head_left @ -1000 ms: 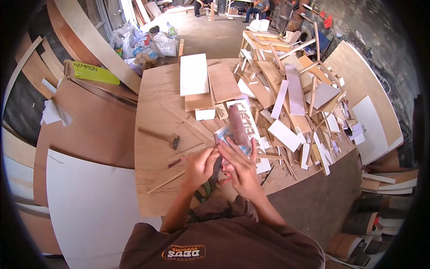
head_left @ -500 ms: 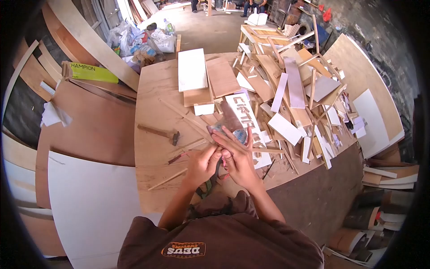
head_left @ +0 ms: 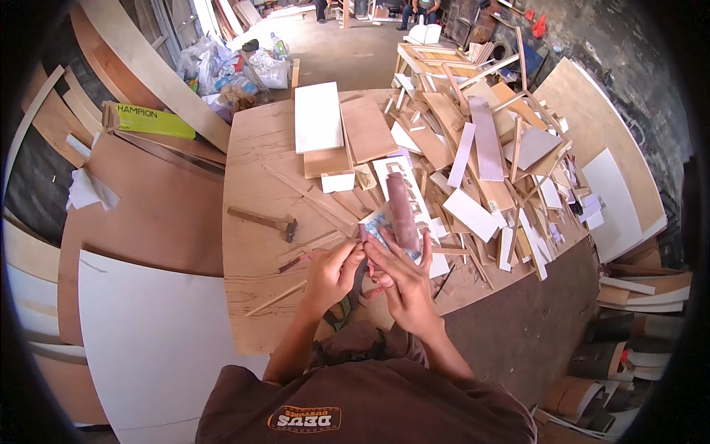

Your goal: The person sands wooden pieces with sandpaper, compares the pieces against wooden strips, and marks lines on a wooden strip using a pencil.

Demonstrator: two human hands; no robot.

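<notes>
A brown-purple rolled strip (head_left: pixel 401 211) and a white and blue printed piece (head_left: pixel 379 222) are at my right hand (head_left: pixel 403 277), whose fingers wrap round them. My left hand (head_left: pixel 334 274) is closed in a pinch beside it, at the near left edge of the printed piece; what lies between its fingertips is too small to make out. Beyond my hands lies a white board with cut-out letters (head_left: pixel 393 169), partly covered by the rolled strip. To the left, a hammer (head_left: pixel 262 219) rests on the wooden table (head_left: pixel 251 163).
Wood offcuts (head_left: pixel 473 214) are heaped on the table's right side. A white panel (head_left: pixel 318 118) lies at the back. Large sheets (head_left: pixel 148 340) stand at the left, plastic bags (head_left: pixel 266 68) behind. Two people (head_left: pixel 421 10) are far off, partly cut off by the frame.
The rolled strip was blurred and lower half a second ago; now it stands more upright and clear. My right hand has tilted slightly to the right, while my left stays close beside it.
</notes>
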